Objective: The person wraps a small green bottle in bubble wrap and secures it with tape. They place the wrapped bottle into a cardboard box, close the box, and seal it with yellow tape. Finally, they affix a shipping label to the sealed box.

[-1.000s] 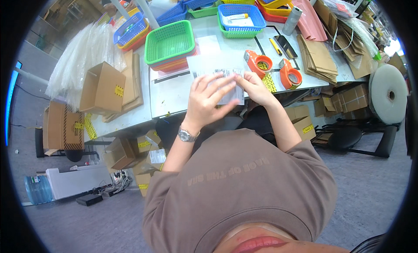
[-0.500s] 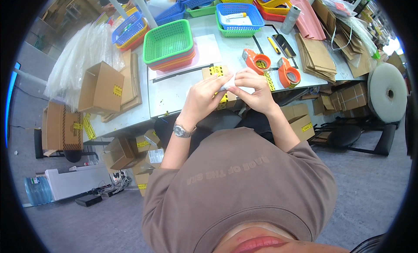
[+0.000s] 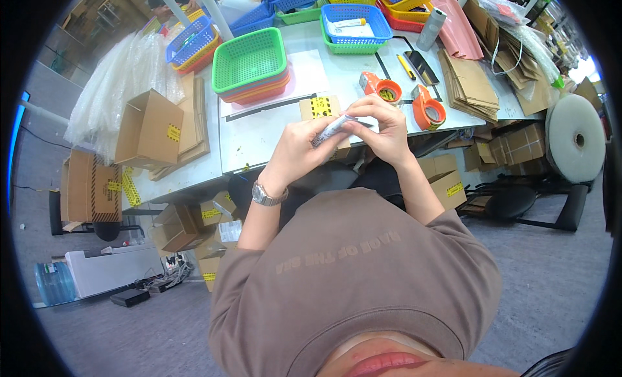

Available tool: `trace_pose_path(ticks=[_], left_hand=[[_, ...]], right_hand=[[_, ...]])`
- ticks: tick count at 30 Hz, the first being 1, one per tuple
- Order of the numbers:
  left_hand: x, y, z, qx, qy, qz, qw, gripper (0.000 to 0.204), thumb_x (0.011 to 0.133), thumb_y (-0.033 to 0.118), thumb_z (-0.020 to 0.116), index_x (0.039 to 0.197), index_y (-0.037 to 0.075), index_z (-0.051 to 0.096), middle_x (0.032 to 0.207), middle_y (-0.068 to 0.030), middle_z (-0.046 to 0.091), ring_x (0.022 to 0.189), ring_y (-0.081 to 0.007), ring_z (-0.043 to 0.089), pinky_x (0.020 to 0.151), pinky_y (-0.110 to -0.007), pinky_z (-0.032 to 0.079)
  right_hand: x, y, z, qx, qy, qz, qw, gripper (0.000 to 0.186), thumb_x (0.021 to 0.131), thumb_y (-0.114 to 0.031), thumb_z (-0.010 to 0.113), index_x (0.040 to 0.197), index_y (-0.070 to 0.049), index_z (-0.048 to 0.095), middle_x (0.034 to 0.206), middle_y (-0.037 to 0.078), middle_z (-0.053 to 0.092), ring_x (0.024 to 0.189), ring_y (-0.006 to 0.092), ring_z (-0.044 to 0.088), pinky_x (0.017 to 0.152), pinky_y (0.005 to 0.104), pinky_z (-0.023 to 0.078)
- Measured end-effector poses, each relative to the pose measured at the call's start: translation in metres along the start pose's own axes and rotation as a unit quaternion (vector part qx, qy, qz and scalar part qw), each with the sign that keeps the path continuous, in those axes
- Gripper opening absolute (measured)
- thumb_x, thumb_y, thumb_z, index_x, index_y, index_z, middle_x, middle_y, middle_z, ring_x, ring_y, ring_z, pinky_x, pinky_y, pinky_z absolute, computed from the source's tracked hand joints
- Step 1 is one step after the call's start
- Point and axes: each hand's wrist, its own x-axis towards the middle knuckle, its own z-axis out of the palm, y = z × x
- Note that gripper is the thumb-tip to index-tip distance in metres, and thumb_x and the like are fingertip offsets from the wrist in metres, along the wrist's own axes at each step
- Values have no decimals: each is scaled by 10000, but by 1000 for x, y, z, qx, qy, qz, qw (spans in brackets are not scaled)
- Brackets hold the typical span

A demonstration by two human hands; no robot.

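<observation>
Left grip point(image 3: 301, 144): fingers and thumb clasped about the lower end of a white printed sheet point(image 3: 333, 129); a metal watch point(image 3: 267, 195) is worn at that wrist. Right grip point(image 3: 383, 126): thumb and fingers pinching the upper end of the same item. The sheet is drawn into a narrow, slanting form, upper end toward 1 o'clock; whether folded or rolled cannot be determined. It is located between both grips, above the near edge of the white surface point(image 3: 249, 143).

Directions below are taken from the sheet, with 12 o'clock pointing away from the person.

Just beyond, at 11 o'clock: a small carton point(image 3: 320, 107) bearing yellow-and-black tape, partly hidden by the grips. Two orange tape dispensers: the first point(image 3: 372, 82) between 1 and 2 o'clock, the second point(image 3: 426, 110) between 2 and 3. Farther out, toward 2 o'clock: a yellow cutter point(image 3: 406, 67) beside a dark phone point(image 3: 424, 68), and a stack of flat brown cardboard point(image 3: 470, 86).

At 10 o'clock: nested baskets point(image 3: 249, 60), the uppermost green. At 9 o'clock: a brown carton point(image 3: 139, 134), bubble wrap point(image 3: 116, 85) behind it. Farthest noted, just past 12: a blue basket point(image 3: 334, 15) set upon a green one.
</observation>
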Motion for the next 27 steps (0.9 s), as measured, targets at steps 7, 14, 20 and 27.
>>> trace_pose_path(ticks=[7, 14, 20, 27], left_hand=[[-4, -6, 6, -36, 101, 11, 994, 198, 827, 93, 744, 987, -15, 703, 858, -86, 732, 756, -126, 696, 691, -252, 547], [-4, 2, 6, -56, 104, -3, 993, 145, 831, 80, 738, 948, -5, 725, 826, -87, 733, 721, -111, 692, 655, -236, 541], [-5, 4, 7, -52, 102, -11, 993, 133, 820, 80, 748, 925, -1, 733, 801, -83, 734, 700, -101, 688, 630, -229, 532], [-5, 3, 8, -26, 99, -10, 995, 133, 814, 90, 756, 914, 4, 735, 792, -85, 736, 688, -103, 690, 598, -224, 519]], right_hand=[[-2, 0, -3, 31, 4, 40, 999, 115, 794, -4, 737, 904, 8, 708, 866, 73, 683, 816, 138, 608, 757, 270, 460], [-1, -1, -1, 45, 17, 32, 998, 99, 801, -21, 738, 898, -10, 719, 854, 75, 690, 794, 127, 616, 734, 264, 467], [-3, -2, 1, 47, 33, 33, 998, 54, 800, 1, 730, 847, -2, 703, 827, 74, 683, 773, 128, 615, 724, 261, 453], [-2, -3, 3, 41, 33, 31, 998, 59, 797, -17, 735, 843, 1, 702, 811, 69, 673, 764, 128, 605, 713, 264, 455]])
